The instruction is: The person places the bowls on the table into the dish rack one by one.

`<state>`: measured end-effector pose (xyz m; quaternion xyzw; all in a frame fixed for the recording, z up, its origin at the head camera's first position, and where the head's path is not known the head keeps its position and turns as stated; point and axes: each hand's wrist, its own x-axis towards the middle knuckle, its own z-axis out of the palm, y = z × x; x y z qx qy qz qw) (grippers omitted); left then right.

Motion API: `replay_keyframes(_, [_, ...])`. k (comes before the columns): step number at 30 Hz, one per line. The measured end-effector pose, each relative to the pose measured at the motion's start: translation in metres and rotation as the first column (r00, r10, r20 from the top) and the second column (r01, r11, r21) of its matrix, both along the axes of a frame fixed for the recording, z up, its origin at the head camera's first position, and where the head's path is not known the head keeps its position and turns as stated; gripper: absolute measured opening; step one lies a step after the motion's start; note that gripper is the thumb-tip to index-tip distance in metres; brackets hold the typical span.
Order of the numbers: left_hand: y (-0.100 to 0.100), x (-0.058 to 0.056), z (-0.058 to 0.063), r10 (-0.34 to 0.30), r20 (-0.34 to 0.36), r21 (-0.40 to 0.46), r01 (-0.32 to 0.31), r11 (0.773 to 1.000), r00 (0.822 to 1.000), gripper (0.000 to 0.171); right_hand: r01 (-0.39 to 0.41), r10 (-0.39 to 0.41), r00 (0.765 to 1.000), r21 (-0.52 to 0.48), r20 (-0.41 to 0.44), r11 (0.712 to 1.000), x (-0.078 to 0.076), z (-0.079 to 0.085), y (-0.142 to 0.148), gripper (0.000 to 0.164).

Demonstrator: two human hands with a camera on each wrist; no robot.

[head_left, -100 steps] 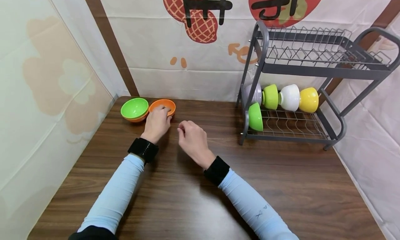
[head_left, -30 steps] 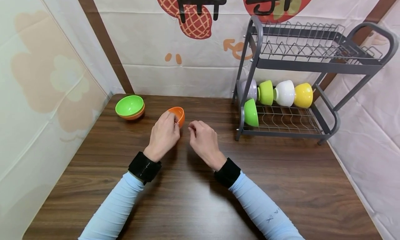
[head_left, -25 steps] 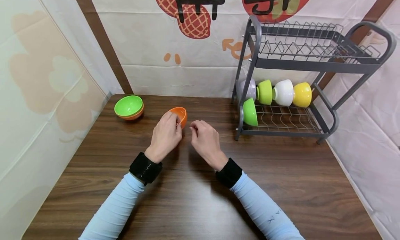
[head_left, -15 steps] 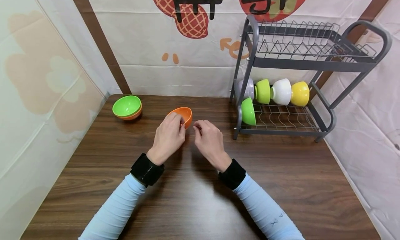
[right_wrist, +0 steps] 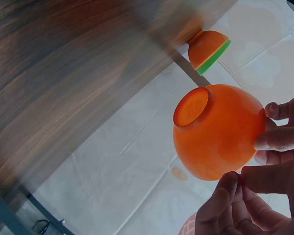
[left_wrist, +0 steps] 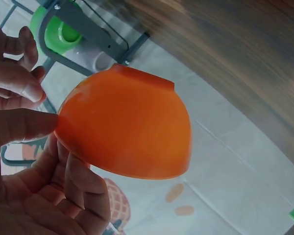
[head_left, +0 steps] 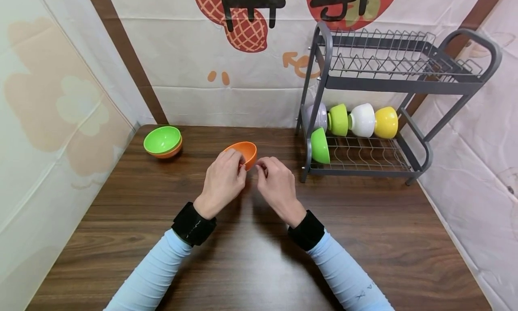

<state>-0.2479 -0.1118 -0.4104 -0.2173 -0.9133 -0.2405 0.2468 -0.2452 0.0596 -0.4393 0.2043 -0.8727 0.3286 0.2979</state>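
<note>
An orange bowl (head_left: 247, 153) is held up by my left hand (head_left: 222, 180), thumb and fingers pinching its rim. In the left wrist view the bowl (left_wrist: 127, 125) shows its outer side and foot, with the left thumb (left_wrist: 27, 125) on one side of the rim and the fingers behind. My right hand (head_left: 277, 185) is just right of the bowl, fingers loosely curled, thumb and index tips close together at the rim. The left wrist view shows a small gap between the right fingers (left_wrist: 29, 90) and the bowl.
A green bowl (head_left: 162, 140) sits in an orange bowl (head_left: 169, 154) at the table's back left. A grey two-tier dish rack (head_left: 364, 84) stands at the right; its lower tier holds purple, green, white (head_left: 363, 120) and yellow (head_left: 386, 122) bowls, plus a green bowl (head_left: 320, 146) in front.
My left hand has taken the orange bowl from beside the stack, lifted it and brought it right and nearer. The right hand has shifted slightly right; the gap between bowl and right fingertips has narrowed.
</note>
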Motion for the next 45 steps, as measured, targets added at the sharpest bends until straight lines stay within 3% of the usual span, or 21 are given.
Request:
replay_keyframes(4, [0.004,0.002,0.003,-0.028,-0.022,-0.018,0.028,0.999,0.999,0.003,-0.004,0.003,1.000,-0.015,-0.005,1.000,0.001,0.001,0.006,0.008])
replay_keyframes(14, [0.013,0.005,0.005,-0.077,-0.071,-0.125,0.068,0.990,0.994,0.008,-0.044,0.044,0.999,-0.017,0.006,0.999,0.001,-0.004,0.023,0.033])
replay_keyframes(23, [0.018,-0.001,0.006,-0.178,-0.111,-0.144,0.161,0.976,0.978,0.009,-0.092,0.092,0.996,0.005,-0.004,0.996,0.002,-0.006,0.034,0.015])
replay_keyframes(32, [0.026,-0.009,0.011,-0.231,-0.168,0.022,0.237,0.971,0.958,0.015,-0.053,0.051,0.995,-0.011,-0.089,0.999,0.009,-0.003,0.042,0.011])
replay_keyframes(36, [0.034,-0.010,0.010,-0.247,-0.195,0.124,0.273,0.954,0.949,0.031,-0.012,0.000,0.989,-0.081,-0.150,0.997,0.013,-0.001,0.046,0.014])
replay_keyframes(40, [0.045,-0.010,0.008,-0.237,-0.189,0.215,0.276,0.937,0.953,0.039,0.022,-0.060,0.977,-0.181,-0.202,0.983,0.016,0.003,0.051,0.016])
replay_keyframes(45, [0.064,-0.011,0.002,-0.239,-0.127,0.257,0.264,0.930,0.963,0.042,0.034,-0.109,0.964,-0.296,-0.242,0.955,0.020,0.011,0.064,0.015])
